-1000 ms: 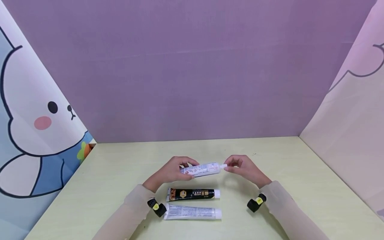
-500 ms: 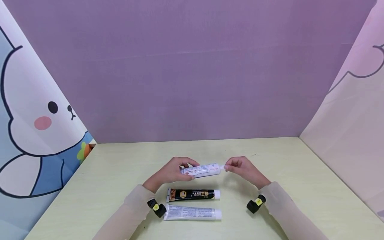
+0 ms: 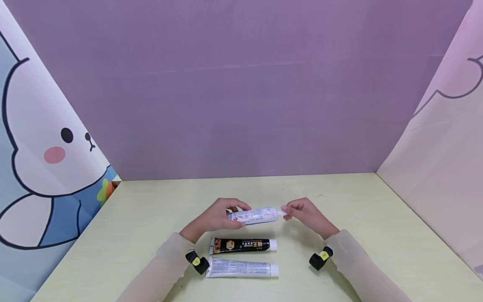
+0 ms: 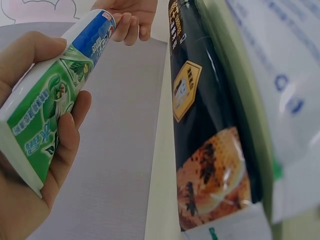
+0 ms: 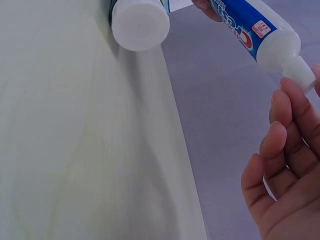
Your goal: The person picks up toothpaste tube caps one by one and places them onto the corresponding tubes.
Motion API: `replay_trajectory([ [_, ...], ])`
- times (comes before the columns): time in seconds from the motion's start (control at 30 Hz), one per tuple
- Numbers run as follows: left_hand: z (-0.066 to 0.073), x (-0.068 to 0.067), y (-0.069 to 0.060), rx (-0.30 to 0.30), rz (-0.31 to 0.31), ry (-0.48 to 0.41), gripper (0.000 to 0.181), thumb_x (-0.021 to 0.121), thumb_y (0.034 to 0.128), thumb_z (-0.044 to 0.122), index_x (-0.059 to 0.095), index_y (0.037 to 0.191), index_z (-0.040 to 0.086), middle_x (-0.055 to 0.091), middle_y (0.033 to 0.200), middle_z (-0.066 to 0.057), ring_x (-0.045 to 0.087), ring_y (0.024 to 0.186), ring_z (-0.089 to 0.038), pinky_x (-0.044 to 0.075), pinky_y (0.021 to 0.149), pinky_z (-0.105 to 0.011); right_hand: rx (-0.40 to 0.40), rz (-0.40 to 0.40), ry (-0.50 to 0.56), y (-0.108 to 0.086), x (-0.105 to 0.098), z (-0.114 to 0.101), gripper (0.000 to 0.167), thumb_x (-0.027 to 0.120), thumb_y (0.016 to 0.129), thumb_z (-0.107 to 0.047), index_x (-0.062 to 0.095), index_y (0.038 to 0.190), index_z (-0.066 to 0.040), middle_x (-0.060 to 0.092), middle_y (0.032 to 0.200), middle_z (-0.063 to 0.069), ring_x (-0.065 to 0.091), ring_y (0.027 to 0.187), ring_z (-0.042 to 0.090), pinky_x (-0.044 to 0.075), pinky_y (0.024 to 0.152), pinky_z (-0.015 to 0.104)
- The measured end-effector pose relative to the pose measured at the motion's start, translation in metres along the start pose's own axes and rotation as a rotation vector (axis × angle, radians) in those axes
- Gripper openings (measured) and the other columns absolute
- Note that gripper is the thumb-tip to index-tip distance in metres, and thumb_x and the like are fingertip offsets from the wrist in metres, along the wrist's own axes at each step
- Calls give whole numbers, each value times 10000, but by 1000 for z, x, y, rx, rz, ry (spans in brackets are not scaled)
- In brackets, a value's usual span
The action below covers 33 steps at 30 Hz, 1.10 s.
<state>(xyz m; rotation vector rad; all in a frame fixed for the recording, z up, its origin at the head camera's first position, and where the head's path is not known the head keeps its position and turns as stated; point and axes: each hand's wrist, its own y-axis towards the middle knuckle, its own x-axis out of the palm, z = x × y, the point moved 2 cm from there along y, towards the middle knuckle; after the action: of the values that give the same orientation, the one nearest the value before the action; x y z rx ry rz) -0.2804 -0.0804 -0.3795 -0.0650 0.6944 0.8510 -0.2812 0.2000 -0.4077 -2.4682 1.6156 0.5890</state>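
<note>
My left hand grips a toothpaste tube by its flat end, holding it off the table with the neck toward the right. In the left wrist view the tube's other face shows green and blue print. My right hand pinches the small white cap at the neck between thumb and fingertips. In the right wrist view the cap sits tilted against the neck; whether it is threaded on cannot be told. Nearer me lie a black toothpaste tube and a white toothpaste tube, both with white caps to the right.
The pale table meets a purple wall at the back. Panels with cartoon print stand along the sides. A black wrist camera sits on each wrist, the left one close to the lying tubes.
The right hand has shifted slightly down and its fingers have turned about the cap, which now looks more tilted. My left hand and the held tube have barely moved.
</note>
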Motion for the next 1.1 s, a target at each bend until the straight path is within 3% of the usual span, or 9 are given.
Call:
replay_trajectory([
  [0.17,-11,2,2,9,-1,-5,383,755,760,103,673,1134,92,664,1034,-57,552,803,-133,466,634,-226,21,-3,-6,1,1,1,443,544,954,-295,652,779,97,641,748,230,601,786,179,388,845,395],
  [0.3,-13,2,2,21,-5,-7,378,756,761,132,677,1131,126,663,1027,-21,558,803,-126,476,633,-236,27,-22,-4,1,0,1,474,491,978,-325,644,765,70,652,717,110,595,758,172,399,836,386],
  [0.47,-13,1,2,19,-7,-2,376,749,765,131,675,1134,138,660,1027,1,562,805,-132,482,629,-241,-23,-30,-2,0,-4,2,353,480,989,-253,646,866,34,661,827,20,583,822,152,405,857,410],
  [0.6,-14,1,3,10,-9,-7,378,749,768,141,675,1139,148,657,1029,16,564,812,-141,480,637,-242,-98,-57,32,-2,-8,2,194,565,937,-146,615,1015,24,629,975,63,566,900,174,453,838,368],
  [0.7,-14,1,3,8,-10,-14,379,749,768,147,676,1140,151,656,1032,20,568,822,-160,480,646,-244,-127,-76,30,-2,-9,2,243,656,873,-123,589,1077,-10,595,1057,108,559,933,219,471,822,331],
  [0.8,-14,1,3,10,-11,-16,380,749,768,145,676,1141,147,657,1034,16,573,830,-190,481,645,-242,-145,-75,5,-2,-9,2,289,721,816,-115,583,1063,-57,575,1082,123,544,949,243,454,845,344],
  [1.1,-14,1,3,19,-20,-13,379,743,776,147,671,1148,145,654,1054,9,572,853,-247,476,654,-237,-271,-65,25,-2,-8,0,242,695,823,-32,566,1002,66,567,1019,236,537,923,312,451,843,321],
])
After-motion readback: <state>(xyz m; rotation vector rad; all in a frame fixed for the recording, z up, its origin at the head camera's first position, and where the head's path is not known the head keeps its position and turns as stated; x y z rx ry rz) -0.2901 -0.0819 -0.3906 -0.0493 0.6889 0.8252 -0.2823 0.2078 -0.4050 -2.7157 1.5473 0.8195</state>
